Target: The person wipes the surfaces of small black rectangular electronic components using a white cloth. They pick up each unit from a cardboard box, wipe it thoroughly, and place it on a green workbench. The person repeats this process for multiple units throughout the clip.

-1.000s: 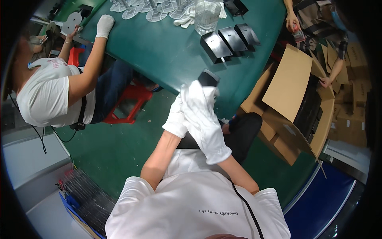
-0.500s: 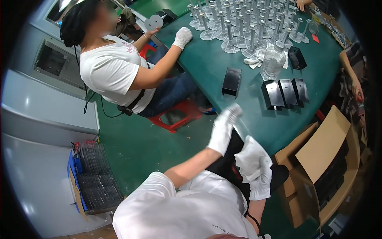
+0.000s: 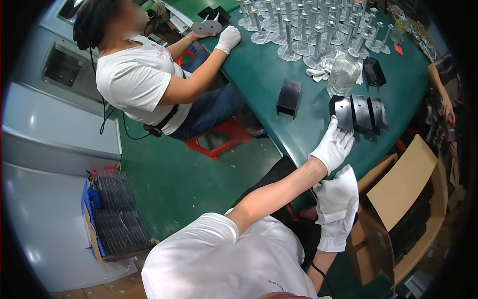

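Observation:
My left hand point(image 3: 332, 150), in a white glove, stretches over the table's near edge with its fingers spread. The fingertips are at the near end of a bent black metal cover point(image 3: 341, 112), leftmost in a row of three; whether they touch it is unclear. Beside it stand the middle black cover point(image 3: 361, 112) and the right one point(image 3: 378, 111). My right hand point(image 3: 338, 219), also gloved, is closed on a folded white cloth point(image 3: 336, 192) in front of my body, below the table edge. Another black cover point(image 3: 289, 97) stands alone to the left.
A clear plastic bottle point(image 3: 343, 74) stands behind the row, near a black piece point(image 3: 373, 72). Many grey stands with round bases point(image 3: 289, 52) crowd the green table's point(image 3: 264, 94) far side. A seated co-worker point(image 3: 144, 74) holds a grey disc. An open carton point(image 3: 403, 184) stands right.
My left hand has moved right and away from me, to the leftmost cover of the row. My right hand and the cloth have shifted slightly right. The co-worker's disc hand has moved right.

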### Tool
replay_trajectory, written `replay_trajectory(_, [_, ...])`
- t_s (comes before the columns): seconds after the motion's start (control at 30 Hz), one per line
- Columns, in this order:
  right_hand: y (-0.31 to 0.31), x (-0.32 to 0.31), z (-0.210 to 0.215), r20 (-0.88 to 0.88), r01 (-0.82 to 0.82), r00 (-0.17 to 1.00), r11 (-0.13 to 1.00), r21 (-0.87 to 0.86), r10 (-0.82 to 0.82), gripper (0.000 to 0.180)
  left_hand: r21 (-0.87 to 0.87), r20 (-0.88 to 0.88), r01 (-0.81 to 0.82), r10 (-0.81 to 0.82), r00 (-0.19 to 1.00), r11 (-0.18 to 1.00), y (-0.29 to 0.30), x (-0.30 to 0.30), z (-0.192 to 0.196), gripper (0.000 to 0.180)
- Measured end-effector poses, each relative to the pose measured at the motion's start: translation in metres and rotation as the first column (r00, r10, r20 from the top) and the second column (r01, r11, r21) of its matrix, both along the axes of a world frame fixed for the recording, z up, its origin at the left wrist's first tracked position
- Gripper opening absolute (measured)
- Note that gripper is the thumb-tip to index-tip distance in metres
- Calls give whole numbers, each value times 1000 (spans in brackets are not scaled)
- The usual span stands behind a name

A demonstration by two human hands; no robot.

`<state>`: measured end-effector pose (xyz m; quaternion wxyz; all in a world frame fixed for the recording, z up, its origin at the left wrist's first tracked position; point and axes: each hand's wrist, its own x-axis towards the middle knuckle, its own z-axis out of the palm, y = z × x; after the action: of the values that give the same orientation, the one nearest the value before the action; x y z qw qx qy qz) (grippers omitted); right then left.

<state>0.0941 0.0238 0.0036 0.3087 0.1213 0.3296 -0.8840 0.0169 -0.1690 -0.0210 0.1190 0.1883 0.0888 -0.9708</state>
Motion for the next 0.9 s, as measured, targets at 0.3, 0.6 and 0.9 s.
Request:
replay_trajectory(0.3, [-19,-33,32,-438,218,898,900,377,-34,46,47,73,13,-17,997,999,5,85,10,33])
replay_trajectory(0.6, [-131,-63,15,-528,756,-126,426,498,840,41,440,-638,233,119,760,867,3,123,-53,39])
replay_trajectory(0.9, [-77,50,39,-597,36,302,617,786,743,36,-560,449,406,147,881,-722,-11,137,25,42])
